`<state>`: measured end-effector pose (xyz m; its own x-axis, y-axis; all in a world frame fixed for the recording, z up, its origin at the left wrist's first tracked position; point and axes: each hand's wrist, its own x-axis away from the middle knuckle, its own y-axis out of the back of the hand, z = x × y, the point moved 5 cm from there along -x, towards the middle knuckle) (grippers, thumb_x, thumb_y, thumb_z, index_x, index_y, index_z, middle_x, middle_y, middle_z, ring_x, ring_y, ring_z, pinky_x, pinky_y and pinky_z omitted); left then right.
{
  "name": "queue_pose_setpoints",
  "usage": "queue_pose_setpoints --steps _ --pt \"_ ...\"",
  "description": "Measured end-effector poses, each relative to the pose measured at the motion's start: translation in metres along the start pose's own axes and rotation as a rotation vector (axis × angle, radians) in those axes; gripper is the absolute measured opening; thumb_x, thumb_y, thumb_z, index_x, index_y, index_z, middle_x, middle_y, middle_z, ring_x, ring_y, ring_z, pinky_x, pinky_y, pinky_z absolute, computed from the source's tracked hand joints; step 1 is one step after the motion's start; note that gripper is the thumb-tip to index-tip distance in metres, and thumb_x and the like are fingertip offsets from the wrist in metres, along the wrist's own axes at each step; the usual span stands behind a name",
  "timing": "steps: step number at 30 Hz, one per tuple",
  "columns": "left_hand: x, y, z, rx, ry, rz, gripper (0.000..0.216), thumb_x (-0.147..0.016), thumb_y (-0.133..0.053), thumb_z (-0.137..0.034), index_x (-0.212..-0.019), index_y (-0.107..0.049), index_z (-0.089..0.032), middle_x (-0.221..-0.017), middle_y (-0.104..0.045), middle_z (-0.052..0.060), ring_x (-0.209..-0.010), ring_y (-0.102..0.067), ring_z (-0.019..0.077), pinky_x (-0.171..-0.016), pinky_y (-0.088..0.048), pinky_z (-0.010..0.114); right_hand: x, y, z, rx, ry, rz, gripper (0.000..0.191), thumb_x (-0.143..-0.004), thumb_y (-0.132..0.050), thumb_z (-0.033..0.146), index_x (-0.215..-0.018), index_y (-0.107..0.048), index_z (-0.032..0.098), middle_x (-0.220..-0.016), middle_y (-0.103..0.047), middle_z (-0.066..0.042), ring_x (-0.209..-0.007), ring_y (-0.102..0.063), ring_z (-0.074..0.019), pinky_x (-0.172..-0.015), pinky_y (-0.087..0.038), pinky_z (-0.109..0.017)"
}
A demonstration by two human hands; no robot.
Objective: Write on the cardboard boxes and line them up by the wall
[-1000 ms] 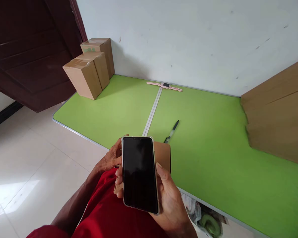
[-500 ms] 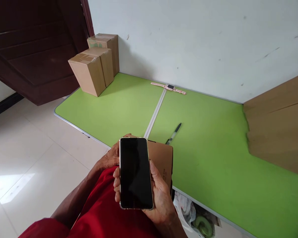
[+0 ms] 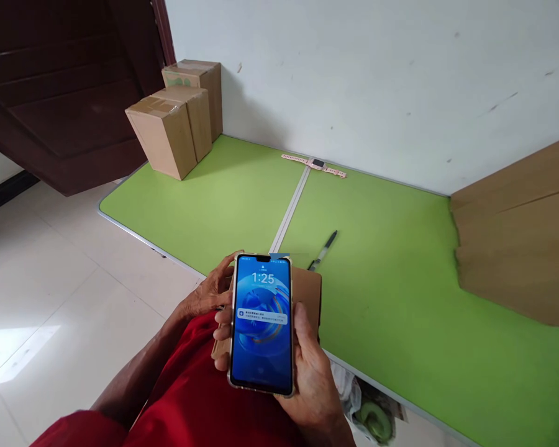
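Note:
My right hand (image 3: 310, 366) is wrapped round a smartphone (image 3: 261, 323), holding it upright in front of me; its screen is lit with a blue lock screen reading 1:25. Behind the phone my left hand (image 3: 210, 295) grips the left side of a small brown cardboard box (image 3: 306, 295) that rests at the near edge of the green table (image 3: 400, 273). A black pen (image 3: 323, 249) lies on the table just beyond the box. My red garment covers my lap below the hands.
Three cardboard boxes (image 3: 177, 121) stand at the table's far left corner. A pink wristwatch (image 3: 314, 164) lies by the wall. Flat cardboard sheets (image 3: 517, 236) lean at the right. A dark wooden door (image 3: 60, 93) is on the left, and bags (image 3: 368, 413) sit under the table.
The phone's screen, black in the earlier frames, is now lit with the lock screen. My hands and the box stay about where they were.

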<state>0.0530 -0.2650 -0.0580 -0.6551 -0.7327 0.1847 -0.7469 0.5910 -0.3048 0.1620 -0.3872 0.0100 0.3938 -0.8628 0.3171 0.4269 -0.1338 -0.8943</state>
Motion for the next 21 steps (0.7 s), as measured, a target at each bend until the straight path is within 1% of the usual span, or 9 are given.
queue_pose_setpoints --steps 3,5,9,11,13,15,17,19,21 --pt "0.002 -0.002 -0.001 -0.046 -0.005 0.064 0.108 -0.079 -0.092 -0.054 -0.167 -0.036 -0.024 -0.154 -0.063 0.02 -0.136 -0.065 0.0435 -0.113 -0.054 0.055 0.011 0.005 0.015 0.062 0.09 -0.064 0.092 -0.084 -0.055 0.094 -0.116 -0.082 0.012 -0.115 -0.082 -0.024 -0.097 -0.082 -0.0388 -0.096 -0.061 -0.058" --pt "0.004 -0.002 -0.002 -0.079 0.017 0.092 0.101 -0.087 -0.087 -0.047 -0.168 -0.03 -0.026 -0.161 -0.056 0.019 -0.14 -0.062 0.041 -0.115 -0.052 0.052 0.025 0.018 0.033 0.083 0.218 -0.183 0.087 -0.083 -0.06 0.092 -0.116 -0.082 0.015 -0.115 -0.083 -0.022 -0.099 -0.082 -0.0379 -0.095 -0.062 -0.057" --pt "0.007 0.003 0.0 -0.094 0.076 0.081 0.097 -0.094 -0.08 -0.044 -0.17 -0.022 -0.031 -0.168 -0.049 0.015 -0.149 -0.054 0.0387 -0.116 -0.053 0.046 0.061 0.067 0.073 0.147 0.442 -0.568 0.08 -0.084 -0.066 0.087 -0.123 -0.079 0.018 -0.12 -0.083 -0.016 -0.107 -0.081 -0.0328 -0.096 -0.064 -0.049" --pt "0.007 0.004 0.0 -0.101 0.092 0.085 0.096 -0.095 -0.079 -0.046 -0.17 -0.021 -0.031 -0.167 -0.05 0.014 -0.151 -0.052 0.0385 -0.114 -0.054 0.044 0.078 0.098 0.091 0.191 0.499 -0.79 0.077 -0.083 -0.07 0.084 -0.125 -0.076 0.02 -0.114 -0.085 -0.013 -0.104 -0.082 -0.031 -0.092 -0.065 -0.046" --pt "0.006 0.003 -0.001 -0.113 0.098 0.091 0.098 -0.094 -0.078 -0.049 -0.17 -0.02 -0.03 -0.165 -0.052 0.015 -0.149 -0.054 0.0388 -0.112 -0.056 0.043 0.088 0.126 0.108 0.269 0.575 -0.958 0.073 -0.08 -0.076 0.082 -0.122 -0.075 0.022 -0.105 -0.086 -0.009 -0.099 -0.082 -0.0304 -0.087 -0.067 -0.045" --pt "0.005 0.0 -0.004 -0.125 0.1 0.088 0.1 -0.092 -0.079 -0.05 -0.17 -0.019 -0.028 -0.164 -0.053 0.017 -0.145 -0.058 0.0392 -0.111 -0.057 0.044 0.09 0.146 0.122 0.363 0.641 -1.023 0.07 -0.073 -0.082 0.081 -0.11 -0.076 0.022 -0.097 -0.086 -0.007 -0.097 -0.082 -0.0316 -0.083 -0.067 -0.043" --pt "0.005 -0.002 -0.007 -0.131 0.097 0.079 0.101 -0.092 -0.079 -0.051 -0.17 -0.02 -0.027 -0.165 -0.052 0.018 -0.143 -0.06 0.0398 -0.111 -0.057 0.045 0.086 0.158 0.131 0.428 0.673 -1.024 0.069 -0.062 -0.089 0.079 -0.093 -0.075 0.02 -0.087 -0.085 -0.008 -0.096 -0.081 -0.0336 -0.08 -0.067 -0.042" --pt "0.006 -0.004 -0.008 -0.133 0.098 0.068 0.101 -0.092 -0.079 -0.052 -0.17 -0.021 -0.027 -0.166 -0.051 0.018 -0.145 -0.058 0.0407 -0.111 -0.057 0.046 0.083 0.165 0.137 0.45 0.693 -1.017 0.067 -0.053 -0.094 0.075 -0.083 -0.073 0.019 -0.081 -0.083 -0.009 -0.095 -0.08 -0.0337 -0.078 -0.066 -0.041" --pt "0.006 -0.003 -0.008 -0.136 0.102 0.062 0.1 -0.091 -0.079 -0.052 -0.17 -0.022 -0.027 -0.166 -0.052 0.018 -0.147 -0.056 0.0415 -0.112 -0.057 0.047 0.081 0.167 0.14 0.469 0.71 -1.007 0.065 -0.05 -0.097 0.07 -0.081 -0.073 0.019 -0.082 -0.083 -0.008 -0.094 -0.079 -0.0318 -0.076 -0.064 -0.039"
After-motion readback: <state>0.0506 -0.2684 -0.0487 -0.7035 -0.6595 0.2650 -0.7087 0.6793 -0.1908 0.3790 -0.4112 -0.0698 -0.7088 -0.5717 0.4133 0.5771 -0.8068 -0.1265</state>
